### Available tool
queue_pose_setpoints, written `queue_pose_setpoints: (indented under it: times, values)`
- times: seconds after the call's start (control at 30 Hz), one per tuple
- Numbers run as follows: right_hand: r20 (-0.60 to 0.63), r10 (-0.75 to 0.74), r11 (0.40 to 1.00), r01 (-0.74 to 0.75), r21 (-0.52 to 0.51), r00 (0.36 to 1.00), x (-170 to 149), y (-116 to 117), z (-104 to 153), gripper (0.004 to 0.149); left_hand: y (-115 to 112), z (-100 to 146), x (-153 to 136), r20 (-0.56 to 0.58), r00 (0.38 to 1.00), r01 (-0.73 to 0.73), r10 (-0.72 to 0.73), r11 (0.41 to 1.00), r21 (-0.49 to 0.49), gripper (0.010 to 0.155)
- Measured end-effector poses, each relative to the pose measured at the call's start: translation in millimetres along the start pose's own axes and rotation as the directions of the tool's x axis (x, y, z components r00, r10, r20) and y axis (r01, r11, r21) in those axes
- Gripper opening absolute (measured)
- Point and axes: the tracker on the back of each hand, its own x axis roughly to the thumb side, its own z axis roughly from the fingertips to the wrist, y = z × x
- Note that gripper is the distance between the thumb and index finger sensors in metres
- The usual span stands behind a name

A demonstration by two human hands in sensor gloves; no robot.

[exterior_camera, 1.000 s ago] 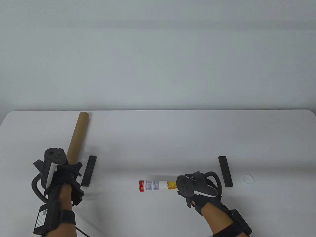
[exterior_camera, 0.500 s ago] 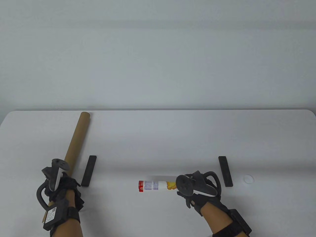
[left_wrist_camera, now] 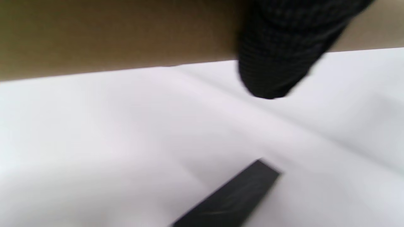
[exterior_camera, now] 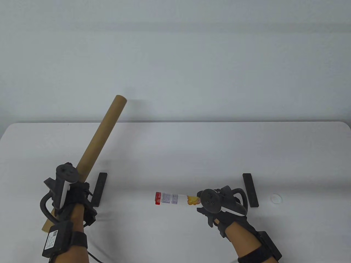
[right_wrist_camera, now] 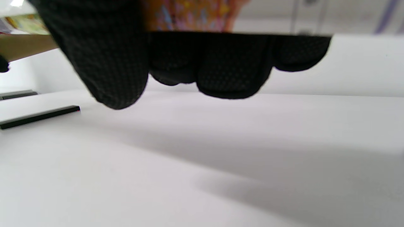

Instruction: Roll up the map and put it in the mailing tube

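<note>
Tube (exterior_camera: 97,146), one of them, brown cardboard, is sitting in my left hand (exterior_camera: 72,197): my fingers (left_wrist_camera: 277,53) are wrapping round its lower part, and its far end is tilting up and away over the worktop's (exterior_camera: 178,153) back edge while its near end is sticking out behind my wrist. One rolled map (exterior_camera: 175,198) is resting in my right hand (exterior_camera: 219,205); my fingers (right_wrist_camera: 221,66) there are curling together round its right end, and the roll is pointing left from them with a red band at its free tip. In the right wrist view the roll is sitting just above my fingertips, off the worktop.

Two black bars are lying flat on the worktop: one bar (exterior_camera: 98,189) just right of my left fingers, the other bar (exterior_camera: 251,190) just right of my right hand. One small white disc (exterior_camera: 276,198) is lying further right still, near the worktop's right edge; I cannot tell what it is.

Between the map's free tip and the left bar, bare white worktop is showing, and a wider stretch is running ahead of both hands to the back edge. The tube and map are well apart, the left bar lying between them. My left hand is working near the left edge of the worktop.
</note>
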Motion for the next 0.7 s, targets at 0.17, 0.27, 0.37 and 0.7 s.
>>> queue_pose_setpoints:
  times: [0.17, 0.27, 0.37, 0.7]
  values:
    - [-0.011, -0.060, 0.996, 0.060, -0.065, 0.998, -5, -21, 4, 0.055, 8, 38, 32, 0.223, 0.973, -0.078, 0.057, 0.993, 0.085, 0.077]
    - [-0.027, -0.099, 0.988, 0.095, -0.120, 0.995, -15, -39, 10, 0.055, 7, 58, 48, 0.305, 0.951, -0.068, 0.042, 0.995, 0.075, 0.077]
    - [-0.054, -0.150, 0.971, 0.137, -0.194, 0.987, -30, -58, 19, 0.054, 0, 74, 58, 0.384, 0.923, -0.035, -0.005, 0.995, 0.097, 0.079]
    - [-0.272, -0.350, 0.896, 0.236, -0.377, 0.896, -124, -91, 49, 0.054, -20, 92, 63, 0.466, 0.874, 0.069, -0.140, 0.984, 0.167, 0.075]
